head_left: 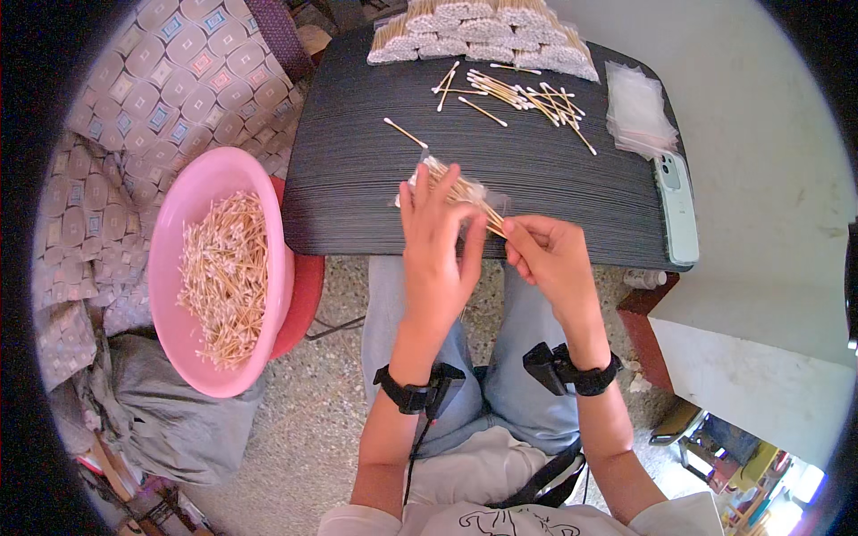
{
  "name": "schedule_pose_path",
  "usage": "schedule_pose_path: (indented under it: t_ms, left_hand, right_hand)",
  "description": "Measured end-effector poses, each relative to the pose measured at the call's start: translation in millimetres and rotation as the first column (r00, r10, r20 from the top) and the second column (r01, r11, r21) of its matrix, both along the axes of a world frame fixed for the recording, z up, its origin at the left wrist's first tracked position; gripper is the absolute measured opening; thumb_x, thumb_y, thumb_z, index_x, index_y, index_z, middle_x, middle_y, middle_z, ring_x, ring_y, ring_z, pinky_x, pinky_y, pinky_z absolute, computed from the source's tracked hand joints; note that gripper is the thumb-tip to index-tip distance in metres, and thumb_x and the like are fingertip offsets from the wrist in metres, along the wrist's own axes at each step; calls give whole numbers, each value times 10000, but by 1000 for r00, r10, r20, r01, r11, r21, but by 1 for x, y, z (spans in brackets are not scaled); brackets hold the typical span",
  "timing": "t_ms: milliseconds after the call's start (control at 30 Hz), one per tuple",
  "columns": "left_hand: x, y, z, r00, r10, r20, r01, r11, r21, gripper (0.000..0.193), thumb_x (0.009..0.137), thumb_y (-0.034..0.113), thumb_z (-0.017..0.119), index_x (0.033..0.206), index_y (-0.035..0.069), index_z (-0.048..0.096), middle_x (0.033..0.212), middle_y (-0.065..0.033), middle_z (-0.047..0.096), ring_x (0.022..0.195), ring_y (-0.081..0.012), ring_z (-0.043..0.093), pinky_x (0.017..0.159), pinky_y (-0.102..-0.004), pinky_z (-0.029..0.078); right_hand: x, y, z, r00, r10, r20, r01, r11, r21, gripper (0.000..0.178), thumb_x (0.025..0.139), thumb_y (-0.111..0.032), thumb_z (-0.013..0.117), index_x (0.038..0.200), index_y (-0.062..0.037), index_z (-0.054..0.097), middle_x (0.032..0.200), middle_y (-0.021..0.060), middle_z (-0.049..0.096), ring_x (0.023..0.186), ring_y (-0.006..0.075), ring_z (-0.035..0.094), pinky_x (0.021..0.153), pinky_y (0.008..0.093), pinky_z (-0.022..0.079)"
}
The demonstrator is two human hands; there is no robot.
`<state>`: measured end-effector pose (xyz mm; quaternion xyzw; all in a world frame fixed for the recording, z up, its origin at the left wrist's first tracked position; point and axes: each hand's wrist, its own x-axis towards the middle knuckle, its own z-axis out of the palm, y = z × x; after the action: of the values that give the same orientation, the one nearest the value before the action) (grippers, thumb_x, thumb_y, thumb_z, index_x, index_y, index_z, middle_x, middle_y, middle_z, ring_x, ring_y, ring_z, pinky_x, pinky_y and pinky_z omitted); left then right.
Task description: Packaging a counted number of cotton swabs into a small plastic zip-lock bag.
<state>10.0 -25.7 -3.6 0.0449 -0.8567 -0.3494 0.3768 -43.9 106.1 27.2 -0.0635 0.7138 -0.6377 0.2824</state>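
Note:
Near the table's front edge, my left hand (433, 234) is closed around a clear plastic bag of cotton swabs (459, 188), its fingers over the top and its thumb below. My right hand (552, 257) pinches the ends of a few cotton swabs (494, 221) between thumb and forefinger, at the bag's right end. Their other ends reach into the bag or just over its mouth; I cannot tell which. One loose cotton swab (406, 133) lies just beyond the bag. Farther back, a loose scatter of cotton swabs (536, 98) lies on the dark table (349, 179).
Filled bags of swabs (483, 31) are stacked at the table's far edge. Flat clear bags (638, 107) and a pale phone (677, 210) lie along the right side. A pink tub (163, 295) full of loose swabs stands left, above a red seat (299, 308). A wall rises right.

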Motion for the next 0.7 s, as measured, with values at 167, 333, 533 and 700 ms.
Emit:
schedule_pose_path:
  t_ms: [167,333,533,700]
  left_hand:
    - [2,10,2,997,-46,63,52,994,-96,117,821,76,609,923,60,554,1328,-160,466,1298,-412,323,1063,-574,133]
    - [3,10,-1,998,-54,32,56,995,-81,97,844,101,578,933,69,557,1333,-157,463,1303,-413,314,1067,-569,126]
    - [6,5,-3,992,-116,47,119,991,-66,188,807,87,596,995,83,593,1361,-164,428,1314,-426,277,1066,-580,111]
    - [9,4,6,990,-140,13,139,989,43,266,854,102,540,1114,48,550,1316,-183,466,1297,-417,312,1060,-533,171]
  right_hand:
    - [1,-5,3,1000,-4,-22,3,1000,-19,174,882,-131,551,842,16,636,602,-6,553,489,31,460,425,183,339]
    - [-3,-15,0,986,-20,-168,25,999,27,142,859,-61,526,805,45,605,596,54,592,492,69,518,439,219,393]
    - [3,-26,-10,921,-190,-341,214,976,34,83,817,-54,607,823,21,570,624,97,624,534,108,597,453,245,440]
    - [7,-22,-7,930,-220,-295,207,975,-78,108,842,-45,602,910,39,595,691,99,646,589,114,623,518,241,488]
